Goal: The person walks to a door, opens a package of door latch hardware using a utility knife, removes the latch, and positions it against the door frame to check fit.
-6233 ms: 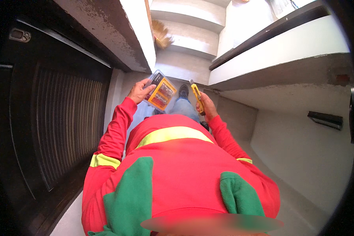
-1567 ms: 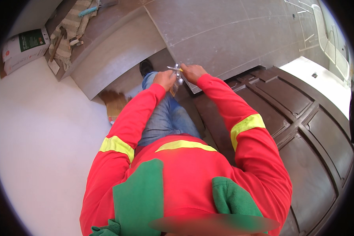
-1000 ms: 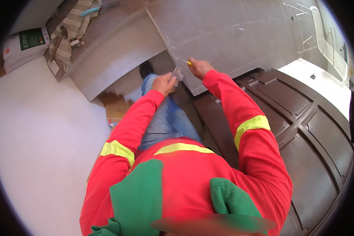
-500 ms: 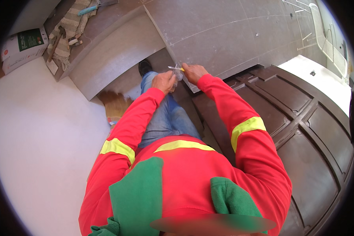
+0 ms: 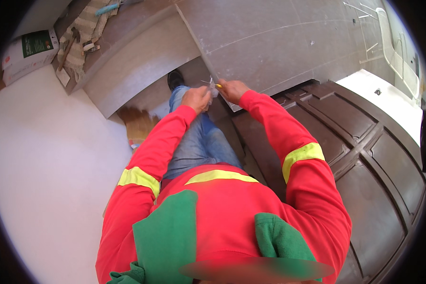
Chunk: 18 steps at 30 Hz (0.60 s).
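Observation:
My left hand (image 5: 195, 99) is closed around a crumpled clear plastic bag (image 5: 214, 91), held in front of my jeans. My right hand (image 5: 233, 91) grips a small yellow-handled knife (image 5: 218, 86), whose thin blade points left across the top of the plastic. The two hands are close together, with the bag between them. Whatever the bag holds is too small to make out.
Grey tiled slab (image 5: 260, 38) lies ahead, with a step (image 5: 142, 66) to its left. A dark panelled door (image 5: 341, 113) is at right. On a striped rag (image 5: 85, 33) lies a hammer (image 5: 70, 47). A carton (image 5: 31, 54) stands far left; a white wire rack (image 5: 395, 52) far right.
The knife has turned slightly in my right hand, its blade now looking thinner. My right hand has shifted a little down and right; my left hand stays nearly in place.

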Motion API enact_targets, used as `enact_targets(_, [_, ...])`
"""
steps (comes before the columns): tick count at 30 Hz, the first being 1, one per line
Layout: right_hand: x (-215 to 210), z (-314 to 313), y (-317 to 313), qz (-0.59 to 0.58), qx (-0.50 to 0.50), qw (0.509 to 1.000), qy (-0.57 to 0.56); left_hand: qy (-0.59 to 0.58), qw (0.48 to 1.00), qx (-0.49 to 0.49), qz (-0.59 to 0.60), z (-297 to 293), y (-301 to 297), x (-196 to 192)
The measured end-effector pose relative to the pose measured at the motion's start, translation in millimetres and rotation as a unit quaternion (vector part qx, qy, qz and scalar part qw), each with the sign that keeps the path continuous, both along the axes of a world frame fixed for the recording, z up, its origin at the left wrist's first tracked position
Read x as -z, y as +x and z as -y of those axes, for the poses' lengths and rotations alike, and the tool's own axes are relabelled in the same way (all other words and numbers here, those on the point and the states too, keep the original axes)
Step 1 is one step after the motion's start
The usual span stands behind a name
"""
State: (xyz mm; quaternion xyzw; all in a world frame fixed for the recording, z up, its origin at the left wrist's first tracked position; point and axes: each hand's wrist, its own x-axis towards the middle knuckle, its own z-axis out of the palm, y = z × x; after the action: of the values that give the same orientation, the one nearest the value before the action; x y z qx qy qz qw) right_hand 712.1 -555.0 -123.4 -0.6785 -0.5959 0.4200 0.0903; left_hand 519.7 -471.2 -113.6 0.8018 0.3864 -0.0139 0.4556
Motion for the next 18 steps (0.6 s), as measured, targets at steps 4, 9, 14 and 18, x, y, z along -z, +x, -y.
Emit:
enact_targets(4, [-3.3,-14.0,-3.8,0.014,-0.025,1.000,-0.003,0.025,0.999,0.012,-0.026,-1.2,1.7,4.8])
enact_targets(9, [-3.5,-14.6,5.8,0.048,-0.017,0.999,0.004,0.010,1.000,-0.021,0.017,-3.1,4.5,2.7])
enact_targets(14, [4.2,-11.1,8.9,0.045,-0.009,0.999,-0.010,0.008,1.000,-0.012,0.009,-3.3,8.5,2.1])
enact_targets(18, [6.8,-7.5,10.1,0.057,0.005,0.998,-0.029,0.029,1.000,0.007,-0.008,-1.1,11.8,3.7])
